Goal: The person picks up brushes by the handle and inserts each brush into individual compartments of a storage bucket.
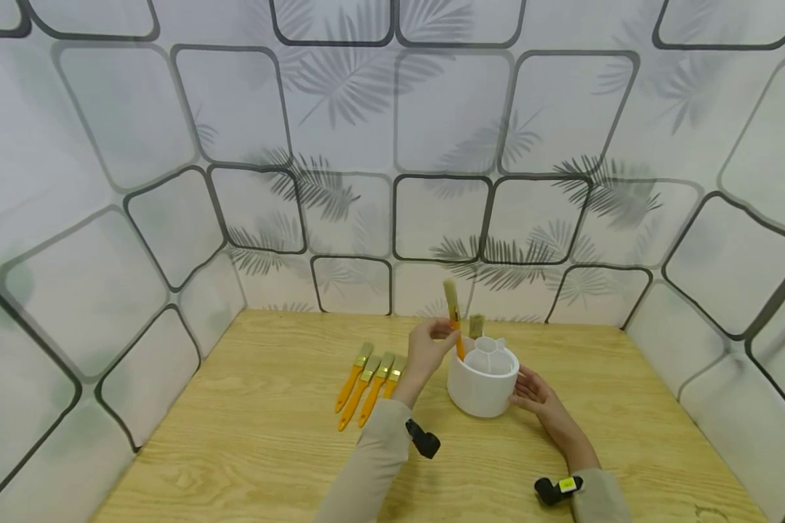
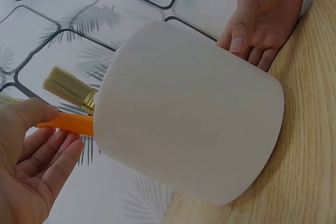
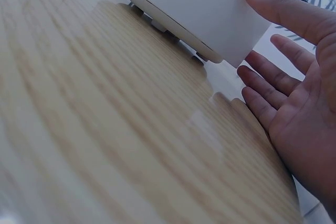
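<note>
A white round holder [image 1: 481, 393] with a divided insert [image 1: 488, 354] stands on the wooden table [image 1: 268, 465]. My left hand [image 1: 427, 353] pinches a paintbrush [image 1: 452, 296] by its orange handle, bristles up, with the handle's lower end inside the holder's rim. Another paintbrush [image 2: 68, 87] stands bristles up in the holder, its handle hidden by the wall. At the holder's right side is my right hand [image 1: 541, 401]. Its thumb [image 3: 291, 11] rests against the white wall while the other fingers, loosely extended, lie low beside the base.
Several paintbrushes [image 1: 368, 385] with orange handles lie side by side on the table left of the holder, partly behind my left forearm. A patterned wall covering [image 1: 441, 218] rises behind the table and along both sides.
</note>
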The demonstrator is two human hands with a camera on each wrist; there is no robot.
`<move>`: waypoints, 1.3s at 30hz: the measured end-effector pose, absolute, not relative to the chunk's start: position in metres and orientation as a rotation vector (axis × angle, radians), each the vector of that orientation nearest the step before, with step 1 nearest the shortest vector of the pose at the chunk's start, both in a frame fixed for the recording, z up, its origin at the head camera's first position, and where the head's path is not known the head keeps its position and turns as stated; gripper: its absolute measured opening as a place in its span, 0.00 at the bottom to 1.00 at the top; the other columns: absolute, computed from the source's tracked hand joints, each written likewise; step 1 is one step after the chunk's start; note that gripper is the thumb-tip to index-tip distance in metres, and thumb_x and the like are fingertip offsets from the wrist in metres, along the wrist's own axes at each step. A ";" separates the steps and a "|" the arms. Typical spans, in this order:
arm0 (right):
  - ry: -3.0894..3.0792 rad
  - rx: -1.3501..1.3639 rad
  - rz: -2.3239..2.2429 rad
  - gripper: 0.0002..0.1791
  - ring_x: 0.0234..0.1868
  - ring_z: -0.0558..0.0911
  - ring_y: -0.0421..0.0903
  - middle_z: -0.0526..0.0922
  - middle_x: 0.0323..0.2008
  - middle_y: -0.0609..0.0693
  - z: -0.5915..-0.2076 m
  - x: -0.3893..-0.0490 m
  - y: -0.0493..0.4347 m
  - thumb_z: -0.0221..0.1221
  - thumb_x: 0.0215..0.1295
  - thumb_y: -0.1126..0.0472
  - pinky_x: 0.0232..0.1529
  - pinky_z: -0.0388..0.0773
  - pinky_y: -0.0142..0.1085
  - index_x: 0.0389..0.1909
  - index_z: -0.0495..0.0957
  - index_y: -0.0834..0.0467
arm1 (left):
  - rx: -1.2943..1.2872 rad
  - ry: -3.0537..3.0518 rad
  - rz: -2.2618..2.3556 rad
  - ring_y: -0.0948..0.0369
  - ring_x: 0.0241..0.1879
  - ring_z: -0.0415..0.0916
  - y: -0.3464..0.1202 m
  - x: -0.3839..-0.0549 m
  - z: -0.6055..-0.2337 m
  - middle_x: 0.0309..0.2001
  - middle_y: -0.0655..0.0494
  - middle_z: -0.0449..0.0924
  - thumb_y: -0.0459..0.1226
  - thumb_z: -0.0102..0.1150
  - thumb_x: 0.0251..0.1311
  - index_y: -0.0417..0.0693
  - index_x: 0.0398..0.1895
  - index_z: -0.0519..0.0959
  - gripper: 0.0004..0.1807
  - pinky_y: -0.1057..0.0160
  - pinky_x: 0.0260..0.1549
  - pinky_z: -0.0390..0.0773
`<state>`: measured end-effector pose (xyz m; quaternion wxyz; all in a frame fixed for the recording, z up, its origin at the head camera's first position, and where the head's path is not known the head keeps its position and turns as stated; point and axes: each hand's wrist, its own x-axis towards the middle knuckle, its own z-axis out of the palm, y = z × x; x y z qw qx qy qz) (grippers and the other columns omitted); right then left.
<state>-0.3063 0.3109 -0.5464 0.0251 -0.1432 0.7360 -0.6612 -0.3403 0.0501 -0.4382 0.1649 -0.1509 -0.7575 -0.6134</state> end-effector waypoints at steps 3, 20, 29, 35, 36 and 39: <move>2.277 -0.439 -2.043 0.38 0.54 0.71 0.29 0.68 0.56 0.43 -0.548 -0.306 0.311 0.57 0.62 0.66 0.52 0.68 0.21 0.70 0.48 0.62 | -0.430 -2.164 -1.755 0.55 0.34 0.81 0.050 -0.339 -0.441 0.33 0.45 0.83 0.33 0.64 0.53 0.37 0.38 0.80 0.10 0.70 0.34 0.79; 2.294 -0.464 -2.039 0.38 0.53 0.71 0.29 0.67 0.56 0.46 -0.550 -0.305 0.309 0.56 0.63 0.67 0.51 0.69 0.21 0.70 0.49 0.63 | -0.413 -2.239 -1.692 0.59 0.32 0.79 0.048 -0.340 -0.452 0.31 0.48 0.82 0.36 0.64 0.54 0.39 0.36 0.81 0.09 0.71 0.33 0.78; 2.289 -0.480 -2.051 0.38 0.54 0.72 0.30 0.69 0.54 0.39 -0.551 -0.308 0.310 0.56 0.62 0.67 0.51 0.70 0.21 0.70 0.49 0.63 | -0.425 -2.321 -1.636 0.60 0.34 0.78 0.043 -0.340 -0.458 0.33 0.50 0.83 0.39 0.62 0.57 0.39 0.38 0.82 0.12 0.69 0.37 0.79; 2.294 -0.457 -2.052 0.39 0.53 0.72 0.29 0.70 0.53 0.37 -0.550 -0.309 0.311 0.57 0.62 0.66 0.51 0.70 0.21 0.70 0.49 0.64 | -0.395 -2.347 -1.629 0.62 0.35 0.78 0.041 -0.340 -0.463 0.35 0.51 0.83 0.40 0.61 0.58 0.40 0.41 0.82 0.13 0.69 0.37 0.79; 2.294 -0.455 -2.051 0.39 0.53 0.72 0.29 0.70 0.54 0.38 -0.550 -0.309 0.311 0.57 0.62 0.66 0.51 0.70 0.21 0.70 0.49 0.64 | -0.394 -2.342 -1.630 0.62 0.35 0.78 0.040 -0.340 -0.463 0.35 0.51 0.83 0.40 0.61 0.58 0.40 0.41 0.82 0.13 0.70 0.37 0.79; 2.297 -0.449 -2.047 0.39 0.53 0.72 0.29 0.69 0.54 0.39 -0.550 -0.309 0.311 0.57 0.62 0.66 0.51 0.69 0.21 0.70 0.49 0.64 | -0.396 -2.328 -1.633 0.61 0.35 0.79 0.039 -0.340 -0.464 0.35 0.50 0.83 0.41 0.61 0.58 0.39 0.41 0.82 0.14 0.70 0.37 0.79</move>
